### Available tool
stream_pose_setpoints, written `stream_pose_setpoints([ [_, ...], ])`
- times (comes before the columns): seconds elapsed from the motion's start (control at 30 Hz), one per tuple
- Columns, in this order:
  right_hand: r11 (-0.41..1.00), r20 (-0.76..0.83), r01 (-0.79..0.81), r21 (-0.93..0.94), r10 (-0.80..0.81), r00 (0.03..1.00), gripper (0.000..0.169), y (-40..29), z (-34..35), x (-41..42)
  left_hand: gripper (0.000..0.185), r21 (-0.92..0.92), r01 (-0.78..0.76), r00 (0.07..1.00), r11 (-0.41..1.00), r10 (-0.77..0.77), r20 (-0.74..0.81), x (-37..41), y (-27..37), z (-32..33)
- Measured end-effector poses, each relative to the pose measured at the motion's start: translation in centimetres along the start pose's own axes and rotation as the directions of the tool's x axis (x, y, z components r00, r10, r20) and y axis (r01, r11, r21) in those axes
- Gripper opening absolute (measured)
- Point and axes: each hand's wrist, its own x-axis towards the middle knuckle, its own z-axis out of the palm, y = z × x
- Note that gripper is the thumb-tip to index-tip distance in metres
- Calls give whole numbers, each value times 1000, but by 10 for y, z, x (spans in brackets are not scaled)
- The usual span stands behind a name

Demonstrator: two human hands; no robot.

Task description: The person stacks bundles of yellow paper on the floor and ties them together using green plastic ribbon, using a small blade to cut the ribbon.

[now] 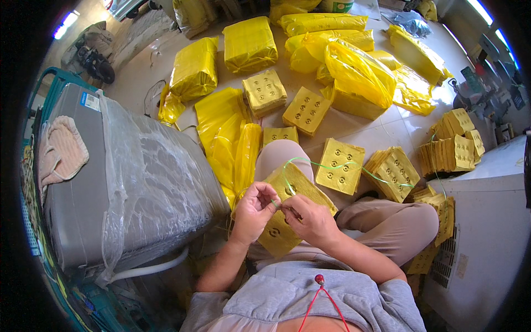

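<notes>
On my lap lies a stack of yellow paper sheets (277, 238) with punched coin-like marks. Above it, my left hand (256, 212) pinches a thin green plastic string between thumb and fingers. My right hand (309, 218) is close beside it, fingertips curled on the string at the stack's upper face. The green string (307, 159) loops up from my hands and runs right, over a punched stack (340, 166) on the floor, to another stack (392, 173). My fingers hide the exact point where the strands meet.
A grey appliance (161, 182) partly wrapped in clear film stands at left, a pink cloth (64, 149) on it. Yellow plastic-wrapped bundles (250, 43) and further punched stacks (307, 111) lie on the tiled floor ahead. A white cabinet (485, 199) stands at right.
</notes>
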Motion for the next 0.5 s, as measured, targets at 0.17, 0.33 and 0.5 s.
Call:
stream_pose_setpoints([
  [0.17,991,-3,95,-90,-95,995,9,4,0,0,41,37,-108,994,993,108,-4,0,-2,3],
  [0.33,940,4,201,-277,-208,978,8,0,-11,5,46,-18,-110,993,994,109,-50,1,4,10],
  [0.5,862,-92,290,-415,-357,929,8,-11,-33,34,49,-48,-158,987,986,157,-22,3,12,11],
])
